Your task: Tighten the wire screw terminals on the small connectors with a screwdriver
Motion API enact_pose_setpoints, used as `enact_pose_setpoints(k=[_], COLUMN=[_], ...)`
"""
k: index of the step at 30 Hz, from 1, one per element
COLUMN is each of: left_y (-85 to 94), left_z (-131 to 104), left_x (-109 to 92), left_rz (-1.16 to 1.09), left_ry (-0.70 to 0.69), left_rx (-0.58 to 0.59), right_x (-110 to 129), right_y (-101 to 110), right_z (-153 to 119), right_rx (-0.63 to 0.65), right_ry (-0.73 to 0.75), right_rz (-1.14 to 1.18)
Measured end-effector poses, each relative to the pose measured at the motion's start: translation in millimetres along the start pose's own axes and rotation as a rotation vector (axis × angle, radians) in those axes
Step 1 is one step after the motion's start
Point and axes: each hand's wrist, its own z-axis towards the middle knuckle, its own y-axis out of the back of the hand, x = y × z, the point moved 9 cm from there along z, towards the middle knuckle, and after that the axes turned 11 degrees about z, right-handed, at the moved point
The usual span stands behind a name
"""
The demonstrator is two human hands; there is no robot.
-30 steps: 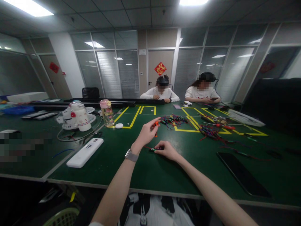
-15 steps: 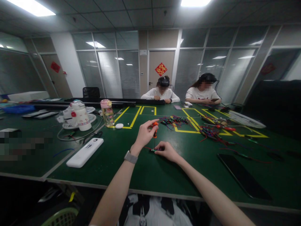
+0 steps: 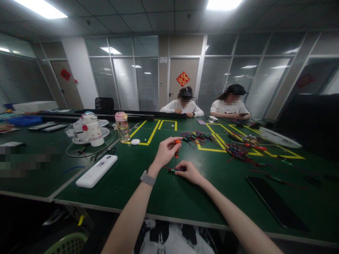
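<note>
My left hand (image 3: 167, 151) is closed around the orange handle of a screwdriver (image 3: 177, 152), which stands upright with its shaft pointing down. The tip meets a small green connector board (image 3: 172, 170) with thin wires lying on the table. My right hand (image 3: 189, 171) pinches the right end of that board and its wires against the tabletop. Fingertips hide part of the board. Beyond my hands lies a heap of similar wired boards (image 3: 198, 138), and a second bundle of wires (image 3: 237, 151) sits to its right.
On the green table (image 3: 127, 180) are a white power bank (image 3: 96, 171), a white round case (image 3: 135, 141), a pink-lidded bottle (image 3: 122, 127), a white bottle (image 3: 94, 130) and a black phone (image 3: 274, 201). Yellow tape marks the surface. Two people sit across the table.
The view has shifted slightly. My left hand has turned a little around the screwdriver handle, and its fingers sit differently. My right hand stays on the board.
</note>
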Motion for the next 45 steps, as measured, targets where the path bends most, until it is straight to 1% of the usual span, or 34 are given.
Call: enact_pose_setpoints(k=[3,5,7,11,13,16,18,20,23,24,28,30,33,37,39,42,44,45], left_y=[5.5,6.9,5.1,-1.6,1.5,8.1,9.2,6.4,0.7,0.6,10.7,14.2,13.2,7.2,8.7,16.7,19.2,18.5], left_z=[-2.3,-3.1,-2.3,-0.2,-0.4,-2.3,-3.1,-2.5,-0.8,-0.4,-1.4,-2.4,-2.3,-1.1,-1.3,-3.0,-3.3,-2.9], left_x=[-8.1,-10.8,-8.3,5.0,3.7,-4.1,-7.1,-6.4,0.5,2.6,1.4,-0.4,-0.2,2.4,1.2,-1.8,-2.0,-1.8], left_rz=[0.152,0.213,0.195,0.030,0.082,0.239,0.284,0.249,0.113,0.086,0.185,0.235,0.240,0.134,0.142,0.231,0.264,0.264], left_ry=[-0.047,-0.065,-0.058,0.017,-0.008,-0.058,-0.068,-0.067,-0.039,-0.033,-0.054,-0.054,-0.042,-0.047,-0.065,-0.070,-0.053,-0.048], left_rx=[-0.074,-0.097,-0.074,0.009,-0.030,-0.120,-0.140,-0.109,-0.040,-0.039,-0.149,-0.180,-0.162,-0.110,-0.137,-0.222,-0.235,-0.220], right_x=[1.6,2.5,2.9,3.2,3.2,3.2,2.7,1.9,0.2,-0.1,0.1,0.0,-0.5,0.3,0.8,0.8,0.3,0.1], right_y=[0.0,0.3,0.6,0.4,-0.3,-0.7,-0.6,-0.8,-1.0,-1.0,-0.7,-0.6,-0.2,-0.3,0.0,0.4,0.7,0.7], right_z=[-0.3,-0.5,-0.8,-1.1,-0.9,-0.3,0.1,0.5,0.8,0.9,0.8,0.8,0.9,1.0,1.0,0.8,0.6,0.5], right_rx=[0.014,0.022,0.029,0.030,0.029,0.027,0.029,0.037,0.050,0.051,0.046,0.041,0.034,0.039,0.037,0.028,0.019,0.016], right_ry=[0.012,0.018,0.023,0.027,0.028,0.028,0.025,0.021,0.011,0.007,0.004,0.002,0.003,0.017,0.022,0.022,0.019,0.017], right_rz=[0.003,0.010,0.020,0.025,0.023,0.023,0.021,0.017,0.016,0.019,0.034,0.037,0.042,0.032,0.027,0.024,0.019,0.015])
